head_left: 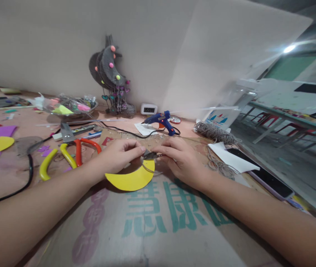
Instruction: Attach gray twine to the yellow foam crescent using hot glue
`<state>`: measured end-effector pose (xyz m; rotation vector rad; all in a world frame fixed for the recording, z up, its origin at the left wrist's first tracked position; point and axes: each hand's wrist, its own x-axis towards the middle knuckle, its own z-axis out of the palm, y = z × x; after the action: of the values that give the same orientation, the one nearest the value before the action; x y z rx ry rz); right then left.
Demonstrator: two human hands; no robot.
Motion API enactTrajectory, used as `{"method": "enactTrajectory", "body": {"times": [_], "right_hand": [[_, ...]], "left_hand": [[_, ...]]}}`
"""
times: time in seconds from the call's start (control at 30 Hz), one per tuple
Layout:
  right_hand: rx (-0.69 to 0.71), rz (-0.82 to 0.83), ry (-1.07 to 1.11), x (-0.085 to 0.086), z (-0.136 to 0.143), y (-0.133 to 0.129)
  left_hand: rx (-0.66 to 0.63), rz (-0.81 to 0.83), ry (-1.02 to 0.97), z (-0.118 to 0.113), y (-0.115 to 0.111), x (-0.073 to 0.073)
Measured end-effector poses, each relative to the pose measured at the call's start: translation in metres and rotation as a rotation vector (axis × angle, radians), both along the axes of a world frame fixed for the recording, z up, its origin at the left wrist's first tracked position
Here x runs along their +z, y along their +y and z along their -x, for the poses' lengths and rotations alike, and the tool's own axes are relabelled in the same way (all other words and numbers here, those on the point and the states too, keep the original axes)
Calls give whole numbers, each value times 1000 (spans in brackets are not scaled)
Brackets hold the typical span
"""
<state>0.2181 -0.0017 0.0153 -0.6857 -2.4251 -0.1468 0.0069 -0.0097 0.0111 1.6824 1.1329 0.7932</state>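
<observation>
A yellow crescent [132, 180], flat like foam sheet or card, lies tilted over the printed cardboard between my hands. Its upper right tip is covered by a dark grey wrapped-looking part [149, 155], and a thin grey cord [148, 170] loops below that. My left hand [124, 152] is closed, thumb and fingers pinching the crescent at this grey tip. From the other side, my right hand [178, 157] pinches close to the same tip, apparently on the grey cord; its fingertips partly hide what they hold.
Beyond my hands stand a blue glue gun [160, 120] and a white digital clock [149, 109]. Scissors [80, 148] and yellow-handled pliers [57, 159] lie left, near a black cable [31, 170]. Grey cord bundle [215, 132] and phone [266, 174] lie right. Grey crescent ornaments [109, 70] lean against the wall.
</observation>
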Motion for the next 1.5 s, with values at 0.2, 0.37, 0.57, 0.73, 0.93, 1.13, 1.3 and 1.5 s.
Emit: {"method": "enactTrajectory", "body": {"times": [0.2,0.37,0.57,0.73,0.93,1.13,1.3,1.5], "right_hand": [[-5,-10,-6,2,0,-1],[-14,-44,-4,0,0,0],[-19,-69,-14,0,0,-1],[-15,-75,-15,0,-1,0],[-17,-71,-21,-1,-1,1],[-4,-63,-28,0,-2,0],[-33,21,94,1,-3,-1],[-124,155,245,0,-4,4]], "left_hand": [[18,14,3,0,-2,1],[19,-11,27,0,0,-1],[24,-49,66,1,1,-1],[14,-35,46,1,0,1],[22,-50,49,1,1,-1],[35,-86,76,2,1,-2],[27,-52,31,1,1,-2],[19,33,-58,-2,-1,0]]}}
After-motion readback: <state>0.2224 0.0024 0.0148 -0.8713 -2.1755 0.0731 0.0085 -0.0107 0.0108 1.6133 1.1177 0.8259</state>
